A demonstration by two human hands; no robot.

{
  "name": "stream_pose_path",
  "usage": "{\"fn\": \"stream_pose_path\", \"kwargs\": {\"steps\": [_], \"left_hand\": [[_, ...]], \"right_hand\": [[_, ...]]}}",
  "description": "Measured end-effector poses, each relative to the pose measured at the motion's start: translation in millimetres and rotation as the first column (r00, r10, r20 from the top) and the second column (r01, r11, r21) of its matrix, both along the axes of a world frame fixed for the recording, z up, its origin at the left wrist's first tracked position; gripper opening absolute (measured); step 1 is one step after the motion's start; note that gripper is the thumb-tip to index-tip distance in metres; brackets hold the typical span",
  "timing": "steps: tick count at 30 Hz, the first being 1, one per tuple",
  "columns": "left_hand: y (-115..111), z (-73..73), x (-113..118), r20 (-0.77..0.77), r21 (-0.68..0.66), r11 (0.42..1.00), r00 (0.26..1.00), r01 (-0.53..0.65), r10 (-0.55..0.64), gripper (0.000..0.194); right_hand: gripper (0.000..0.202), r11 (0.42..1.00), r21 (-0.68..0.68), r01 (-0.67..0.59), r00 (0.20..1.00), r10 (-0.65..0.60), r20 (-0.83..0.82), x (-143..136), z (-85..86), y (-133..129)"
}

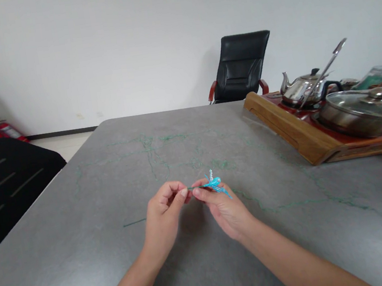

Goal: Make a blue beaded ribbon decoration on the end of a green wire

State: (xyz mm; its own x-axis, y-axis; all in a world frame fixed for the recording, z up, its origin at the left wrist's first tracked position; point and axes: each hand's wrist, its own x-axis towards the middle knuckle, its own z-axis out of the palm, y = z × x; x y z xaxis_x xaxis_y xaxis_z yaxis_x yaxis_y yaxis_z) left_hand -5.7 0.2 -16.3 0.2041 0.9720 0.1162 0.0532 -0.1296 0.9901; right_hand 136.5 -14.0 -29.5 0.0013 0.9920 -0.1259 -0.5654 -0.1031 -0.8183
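Between my hands is a small blue artificial flower (214,182) with a clear beaded piece on top and a thin green stem (190,188). My left hand (167,209) pinches the stem between thumb and fingers. Close beside it, my right hand (222,205) pinches the same stem just below the blue head, which points right. Both hands are a little above the grey table (98,269). A dark green stem end (134,223) sticks out left of my left hand; whether it belongs to the held stem is hidden behind the hand.
Thin green vein-like lines run over the tabletop. At right, a wooden tea tray (303,144) carries a steel kettle (303,86) and a lidded pan (367,110). Beyond the table is a black chair (244,64); another black chair back (12,181) and a fire extinguisher (7,129) are at left.
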Motion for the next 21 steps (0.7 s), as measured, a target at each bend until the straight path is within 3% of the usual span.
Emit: {"fn": "stream_pose_path", "kwargs": {"steps": [4, 8, 13, 21], "left_hand": [[1.4, -1.1, 0.8, 0.051, -0.036, 0.999, 0.998, 0.033, -0.031, 0.016], [2.8, 0.2, 2.7, 0.208, -0.172, 0.979, 0.975, 0.108, -0.071, 0.017], [2.9, 2.9, 4.8, 0.349, -0.331, 0.924, 0.935, 0.19, -0.068, 0.019], [1.7, -2.9, 6.3, 0.429, -0.406, 0.873, 0.9, 0.269, -0.077, 0.018]], "right_hand": [[0.016, 1.0, 0.011, 0.008, 1.0, -0.008, 0.003, -0.8, -3.5, 1.4], [0.015, 1.0, 0.019, 0.002, 1.0, -0.002, -0.021, -1.1, -1.4, 1.7], [0.013, 0.996, 0.037, 0.076, 0.996, -0.078, 0.045, -1.0, -3.1, 3.7], [0.01, 0.99, 0.042, 0.138, 0.984, -0.142, 0.106, -2.0, -8.1, 3.8]]}}
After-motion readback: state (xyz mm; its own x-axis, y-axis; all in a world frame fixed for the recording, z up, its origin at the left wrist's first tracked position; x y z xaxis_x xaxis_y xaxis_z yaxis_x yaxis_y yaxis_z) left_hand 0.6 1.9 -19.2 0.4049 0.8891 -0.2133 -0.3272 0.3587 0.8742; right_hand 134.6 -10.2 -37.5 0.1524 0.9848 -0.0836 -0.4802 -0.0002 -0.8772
